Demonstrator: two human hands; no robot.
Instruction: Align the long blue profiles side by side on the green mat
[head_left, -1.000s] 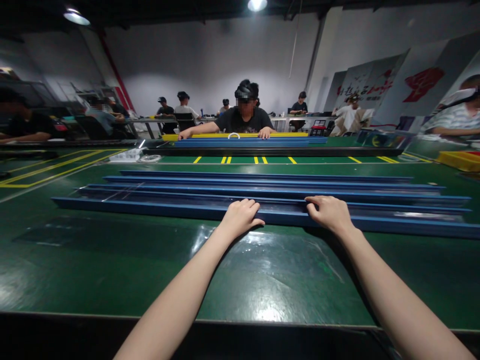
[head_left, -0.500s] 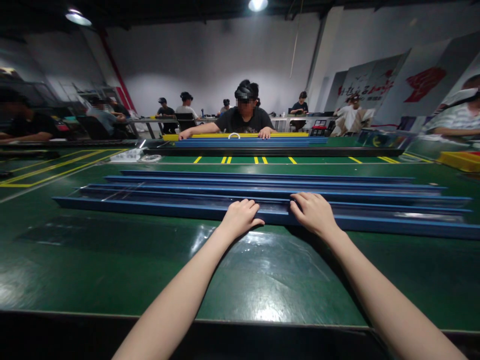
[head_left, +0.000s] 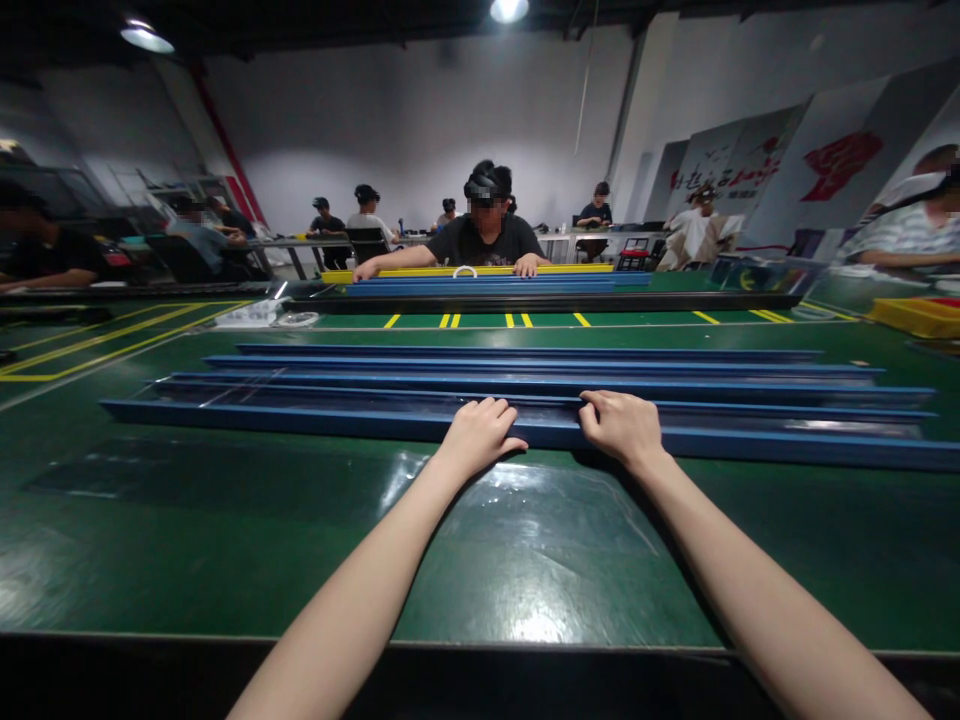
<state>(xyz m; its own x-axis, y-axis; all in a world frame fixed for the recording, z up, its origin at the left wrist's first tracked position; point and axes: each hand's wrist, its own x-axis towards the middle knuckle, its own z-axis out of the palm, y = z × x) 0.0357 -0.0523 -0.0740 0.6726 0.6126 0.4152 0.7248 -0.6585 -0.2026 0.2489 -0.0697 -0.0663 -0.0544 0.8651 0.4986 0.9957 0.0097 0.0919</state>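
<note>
A long blue channel (head_left: 551, 437) lies crosswise in front of me, with clear plastic (head_left: 855, 427) inside its trough. My left hand (head_left: 480, 428) is closed over its near wall, fingers bent inward and thumb on the outer side. To the right, my right hand (head_left: 622, 425) grips the same channel with curled fingers. Its fingertips are partly hidden at the trough. More blue channels (head_left: 420, 363) lie parallel just behind.
Clear film (head_left: 540, 505) lies on the green table (head_left: 225, 560) before the channels. Beyond are a dark long bar (head_left: 540, 302), a yellow bar (head_left: 585, 268) and a person (head_left: 487, 235) with hands on it. A yellow tray (head_left: 915, 316) stands at right.
My right hand has turned slightly and its fingers have curled in more. My left hand stays in place on the channel. The view has shifted a little.
</note>
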